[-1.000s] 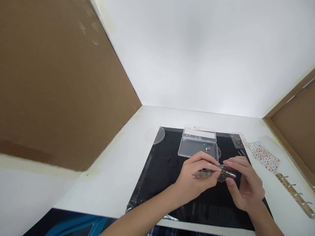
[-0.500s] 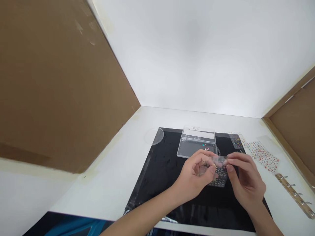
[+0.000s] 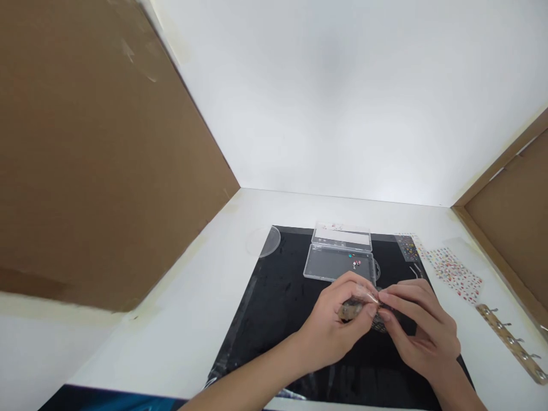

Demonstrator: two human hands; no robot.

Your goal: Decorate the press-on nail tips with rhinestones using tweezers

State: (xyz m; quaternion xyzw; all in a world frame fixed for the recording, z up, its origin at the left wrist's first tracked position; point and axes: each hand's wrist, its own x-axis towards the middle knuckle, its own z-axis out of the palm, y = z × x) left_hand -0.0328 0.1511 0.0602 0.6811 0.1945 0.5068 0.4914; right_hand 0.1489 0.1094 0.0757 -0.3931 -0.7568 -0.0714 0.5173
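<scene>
Both hands meet above the black mat (image 3: 261, 319), at its right half. In my left hand (image 3: 336, 322) is a clear sheet (image 3: 379, 325) with rows of small marks, like a sticker sheet, pinched between thumb and fingers. My right hand (image 3: 430, 331) pinches the same sheet by its upper edge. The sheet is bent and mostly hidden behind the fingers. Just beyond the hands lies an open clear plastic case (image 3: 323, 264), with a few tiny coloured pieces (image 3: 356, 264) in its near half and a white strip (image 3: 342, 236) in its lid.
Sticker sheets with coloured dots (image 3: 456, 277) lie to the right, beside a smaller dotted sheet (image 3: 407, 248) on the mat's corner. A wooden strip with metal hooks (image 3: 511, 342) rests at far right. One round clear disc (image 3: 270, 242) overlaps the mat's far left corner. Brown boards stand at both sides.
The clear sheet, spread between my hands before, is now tilted and bunched up. My fingertips have come closer together. The view has shifted slightly.
</scene>
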